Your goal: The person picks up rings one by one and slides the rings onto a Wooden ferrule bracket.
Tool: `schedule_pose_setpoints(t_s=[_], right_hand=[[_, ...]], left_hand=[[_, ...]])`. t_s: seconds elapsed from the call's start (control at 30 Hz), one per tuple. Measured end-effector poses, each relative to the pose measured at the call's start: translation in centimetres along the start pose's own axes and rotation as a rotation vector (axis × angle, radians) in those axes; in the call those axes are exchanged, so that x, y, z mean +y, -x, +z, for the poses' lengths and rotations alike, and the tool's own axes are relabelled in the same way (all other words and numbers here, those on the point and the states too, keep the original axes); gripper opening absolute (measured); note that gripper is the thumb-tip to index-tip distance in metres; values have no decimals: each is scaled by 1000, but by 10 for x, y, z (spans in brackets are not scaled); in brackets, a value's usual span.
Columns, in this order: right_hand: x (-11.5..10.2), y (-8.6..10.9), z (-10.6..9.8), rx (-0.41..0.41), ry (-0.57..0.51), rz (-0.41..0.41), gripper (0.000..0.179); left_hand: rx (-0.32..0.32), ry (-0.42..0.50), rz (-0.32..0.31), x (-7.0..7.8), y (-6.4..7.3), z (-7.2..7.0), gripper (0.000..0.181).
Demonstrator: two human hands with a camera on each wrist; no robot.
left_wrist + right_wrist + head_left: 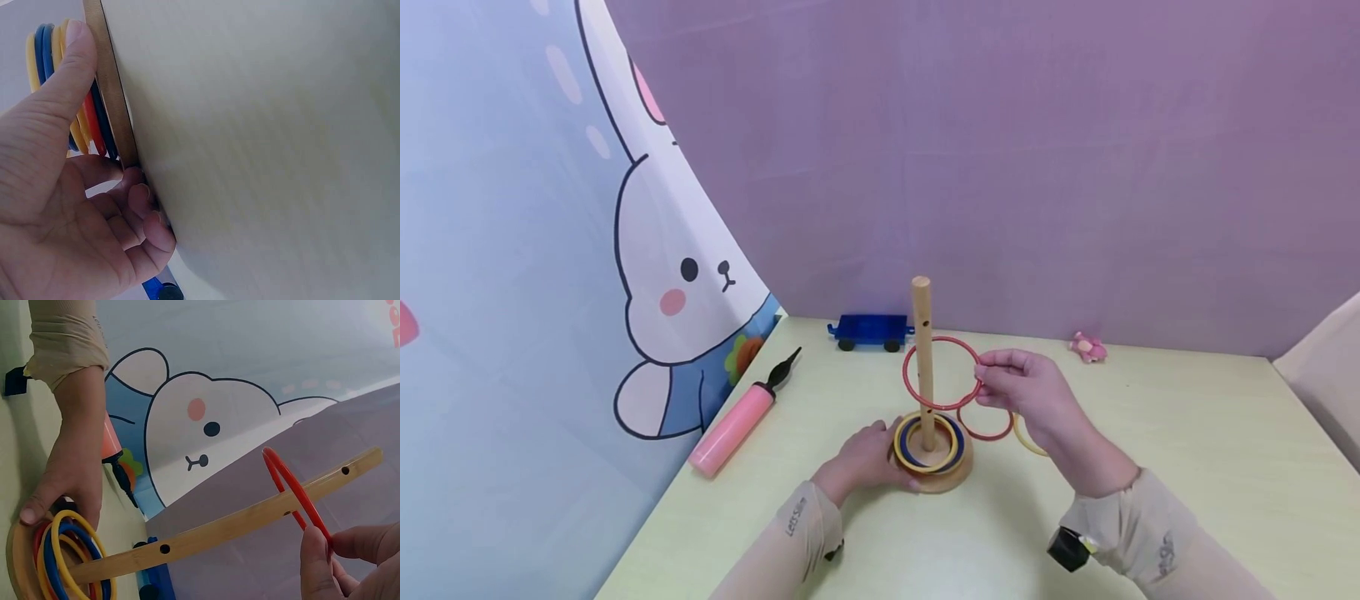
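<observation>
A wooden ring-toss stand stands upright, its post rising from a round base. Several yellow, blue and red rings lie stacked around the foot of the post. My left hand grips the base from the left, thumb along the near edge and fingers curled at the rim. Between thumb and fingertips, my right hand pinches a red ring by its right side. That ring encircles the post around mid-height, above the stack.
Behind the right hand, another red ring and a yellow ring lie on the table. A blue toy wagon and a small pink toy sit at the back. A pink hand pump lies along the left edge.
</observation>
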State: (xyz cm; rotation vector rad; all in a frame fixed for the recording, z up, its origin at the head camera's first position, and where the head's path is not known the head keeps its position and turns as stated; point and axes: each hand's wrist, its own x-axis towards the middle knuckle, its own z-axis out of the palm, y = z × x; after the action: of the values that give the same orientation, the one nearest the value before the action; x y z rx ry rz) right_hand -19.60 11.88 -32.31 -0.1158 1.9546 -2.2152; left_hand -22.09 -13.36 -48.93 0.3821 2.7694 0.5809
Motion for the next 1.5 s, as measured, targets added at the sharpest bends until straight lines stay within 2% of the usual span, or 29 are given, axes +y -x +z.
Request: schedule_pose_setpoints(t_s=[0.53,1.03,1.3,1.5], right_hand=[[38,-5,-4,-5,-3,42,27],[88,-8,-5,-7,51,101,26],[112,-11,-4,25,67,130,27],[120,-12,-1,33,60,127,27]], left_hand=[[16,-20,28,-1,-1,0,119],[-7,8,-13,1,1,-1,117],[1,-15,14,-1,-2,1,116],[6,2,19,-1,-4,2,113]])
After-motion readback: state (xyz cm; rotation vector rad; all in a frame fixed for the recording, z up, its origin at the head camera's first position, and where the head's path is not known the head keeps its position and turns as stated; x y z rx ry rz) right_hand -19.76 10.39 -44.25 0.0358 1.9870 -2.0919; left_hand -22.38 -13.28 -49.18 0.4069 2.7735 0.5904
